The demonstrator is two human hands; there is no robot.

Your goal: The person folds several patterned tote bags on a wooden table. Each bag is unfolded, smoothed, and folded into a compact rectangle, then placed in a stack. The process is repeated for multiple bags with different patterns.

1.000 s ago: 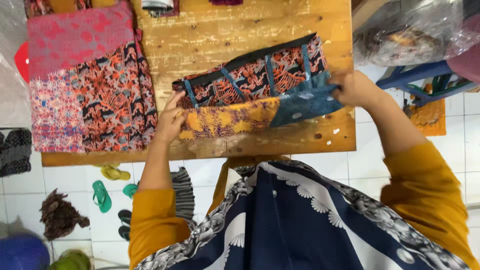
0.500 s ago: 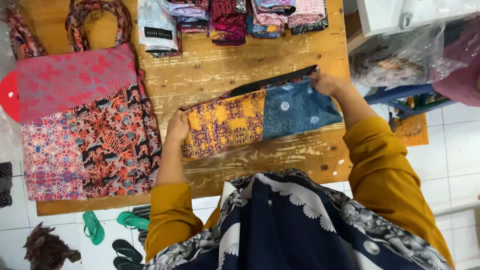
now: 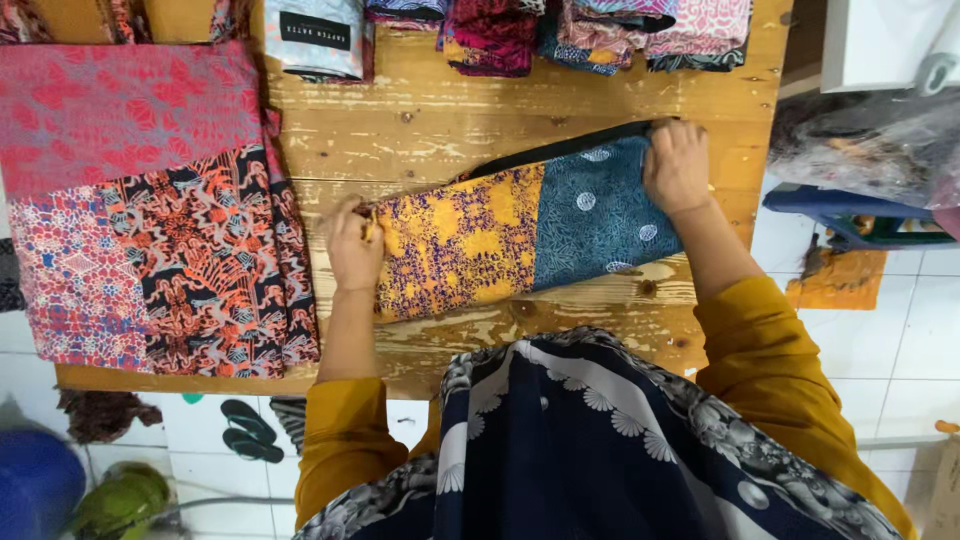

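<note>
A folded patchwork cloth bag (image 3: 520,235), yellow-and-purple on the left and blue with white dots on the right, lies flat on the wooden table (image 3: 430,120). My left hand (image 3: 352,243) grips its left end. At the upper right corner, by the black edge strip, my right hand (image 3: 678,165) pinches the bag. Both arms wear mustard sleeves.
A large red, pink and black patchwork cloth (image 3: 140,200) covers the table's left part. Folded patterned fabrics (image 3: 560,30) line the far edge. A plastic-wrapped bundle (image 3: 880,140) sits to the right. Sandals (image 3: 245,430) lie on the white tiled floor below.
The bag was turned over and laid flat; the red-and-black side with blue straps is now hidden. My hands moved apart to its two ends. The camera view shifted toward the table's far edge.
</note>
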